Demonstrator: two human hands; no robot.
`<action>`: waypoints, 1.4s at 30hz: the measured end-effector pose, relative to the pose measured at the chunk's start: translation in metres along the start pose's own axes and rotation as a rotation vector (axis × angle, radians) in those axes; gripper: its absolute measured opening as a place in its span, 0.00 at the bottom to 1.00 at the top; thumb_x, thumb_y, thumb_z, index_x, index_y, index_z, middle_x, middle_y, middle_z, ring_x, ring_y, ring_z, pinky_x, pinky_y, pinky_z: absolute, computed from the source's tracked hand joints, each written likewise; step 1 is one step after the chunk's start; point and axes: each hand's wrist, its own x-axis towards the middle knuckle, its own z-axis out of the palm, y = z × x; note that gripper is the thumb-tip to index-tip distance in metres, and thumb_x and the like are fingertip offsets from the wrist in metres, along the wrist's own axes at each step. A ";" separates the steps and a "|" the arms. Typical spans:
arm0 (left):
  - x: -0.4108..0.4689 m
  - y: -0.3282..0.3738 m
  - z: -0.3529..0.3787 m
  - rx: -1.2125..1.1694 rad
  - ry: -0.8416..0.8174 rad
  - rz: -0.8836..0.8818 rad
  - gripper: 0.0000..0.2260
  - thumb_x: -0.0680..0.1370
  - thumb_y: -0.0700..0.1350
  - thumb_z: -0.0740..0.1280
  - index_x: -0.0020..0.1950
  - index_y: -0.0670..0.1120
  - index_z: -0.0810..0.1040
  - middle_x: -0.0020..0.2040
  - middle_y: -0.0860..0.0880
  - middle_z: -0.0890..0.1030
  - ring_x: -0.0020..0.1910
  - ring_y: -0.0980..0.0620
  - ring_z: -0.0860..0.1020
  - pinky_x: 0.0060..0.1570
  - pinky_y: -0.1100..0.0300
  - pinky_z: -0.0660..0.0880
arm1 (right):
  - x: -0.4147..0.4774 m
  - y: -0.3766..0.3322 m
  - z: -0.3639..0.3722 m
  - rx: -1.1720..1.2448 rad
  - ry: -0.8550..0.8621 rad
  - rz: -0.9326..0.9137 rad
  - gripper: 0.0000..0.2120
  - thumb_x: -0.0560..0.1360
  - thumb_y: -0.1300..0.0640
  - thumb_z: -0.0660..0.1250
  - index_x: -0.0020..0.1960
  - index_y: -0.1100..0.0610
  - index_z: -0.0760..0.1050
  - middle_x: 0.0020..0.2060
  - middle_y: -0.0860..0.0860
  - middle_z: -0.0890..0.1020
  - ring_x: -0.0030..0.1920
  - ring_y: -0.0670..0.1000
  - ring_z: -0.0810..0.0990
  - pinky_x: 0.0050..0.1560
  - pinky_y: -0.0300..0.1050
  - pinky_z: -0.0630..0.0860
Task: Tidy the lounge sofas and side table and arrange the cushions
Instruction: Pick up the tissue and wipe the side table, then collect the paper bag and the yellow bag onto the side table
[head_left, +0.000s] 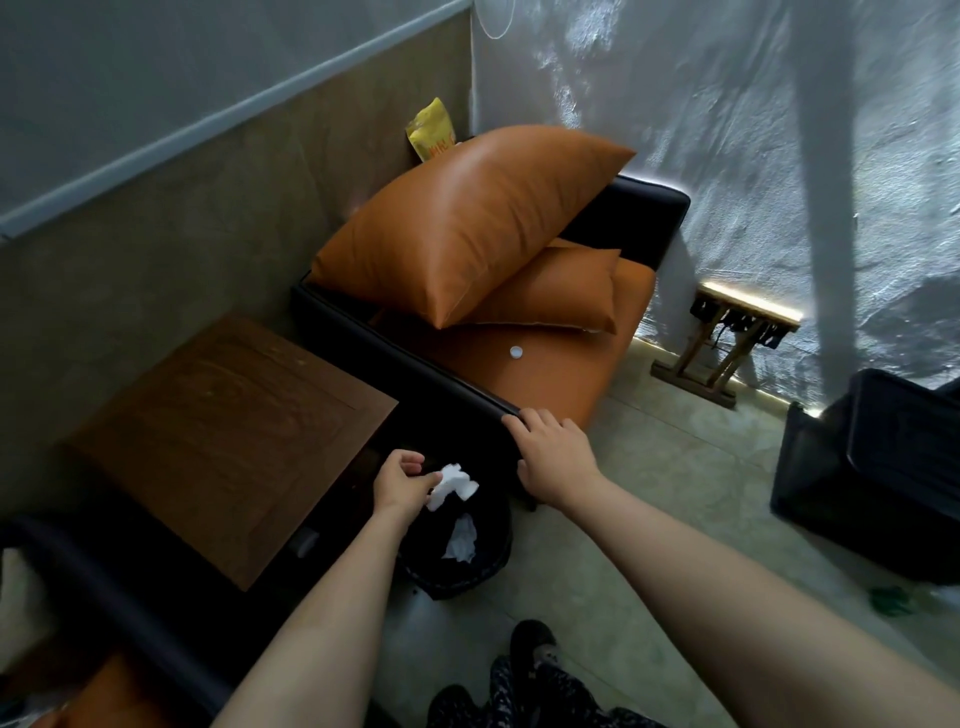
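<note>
My left hand (400, 480) pinches a crumpled white tissue (453, 484) just above a black waste bin (488, 564) that holds another white tissue (461, 540). My right hand (553, 454) rests on the front corner of the sofa's black armrest (415, 374). The sofa has an orange seat (550, 364) with a small white bottle cap (516, 352) on it. A large orange cushion (467, 223) leans over a smaller orange cushion (561, 291). A brown wooden side table (228, 431) stands left of the armrest.
A yellow snack bag (432, 130) pokes up behind the large cushion. A small wooden stool (727, 343) stands by the lit wall. A black crate (872, 478) sits on the floor at right, and a second sofa's dark armrest (104, 587) is at lower left.
</note>
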 end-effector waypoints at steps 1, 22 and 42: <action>-0.001 0.000 0.000 -0.005 0.002 -0.004 0.11 0.74 0.35 0.72 0.53 0.42 0.73 0.54 0.44 0.73 0.53 0.45 0.75 0.47 0.51 0.79 | 0.000 0.000 0.000 -0.005 -0.004 -0.001 0.30 0.76 0.57 0.62 0.76 0.54 0.56 0.70 0.54 0.67 0.69 0.56 0.66 0.61 0.50 0.67; 0.000 0.008 -0.017 0.223 -0.008 0.131 0.07 0.77 0.42 0.69 0.52 0.44 0.74 0.47 0.50 0.76 0.49 0.50 0.76 0.47 0.58 0.73 | 0.014 -0.012 -0.006 0.006 0.001 -0.084 0.30 0.77 0.56 0.62 0.76 0.54 0.56 0.71 0.54 0.66 0.70 0.56 0.65 0.63 0.50 0.67; -0.029 0.018 -0.136 1.017 0.220 0.241 0.14 0.81 0.47 0.58 0.66 0.47 0.67 0.61 0.47 0.71 0.57 0.45 0.74 0.47 0.52 0.74 | 0.079 -0.102 -0.034 -0.035 -0.011 -0.384 0.29 0.78 0.55 0.60 0.76 0.56 0.55 0.72 0.55 0.64 0.72 0.57 0.62 0.67 0.51 0.65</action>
